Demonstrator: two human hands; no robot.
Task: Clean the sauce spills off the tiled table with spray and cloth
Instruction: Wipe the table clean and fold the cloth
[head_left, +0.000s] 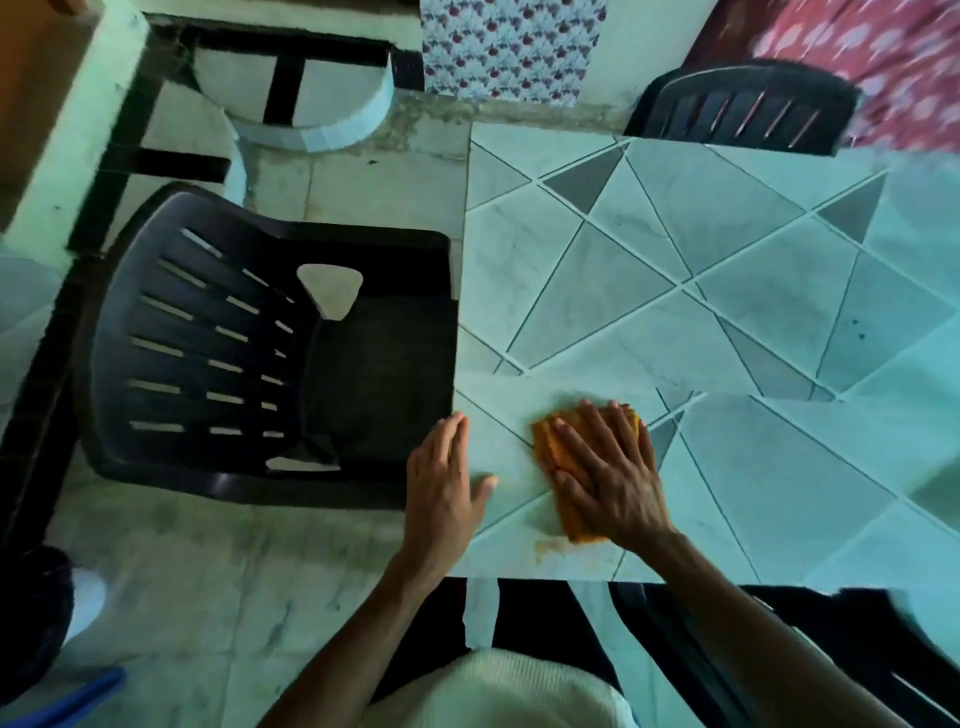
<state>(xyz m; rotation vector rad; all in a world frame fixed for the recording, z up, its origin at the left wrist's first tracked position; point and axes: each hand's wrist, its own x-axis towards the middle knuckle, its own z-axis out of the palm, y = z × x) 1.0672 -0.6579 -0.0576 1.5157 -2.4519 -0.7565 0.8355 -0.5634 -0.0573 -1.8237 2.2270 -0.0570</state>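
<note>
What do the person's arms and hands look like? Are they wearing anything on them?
Nothing is on them. The left hand and right hand have no gloves, and no rings, watch or bracelet show. The left forearm and right forearm show no sleeves. Low in the view, the person wears a cream ribbed knit garment.

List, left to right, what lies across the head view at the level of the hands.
Black plastic chair → left hand, flat at the left edge of the tiled table → orange cloth, pressed flat under the right hand.
</note>
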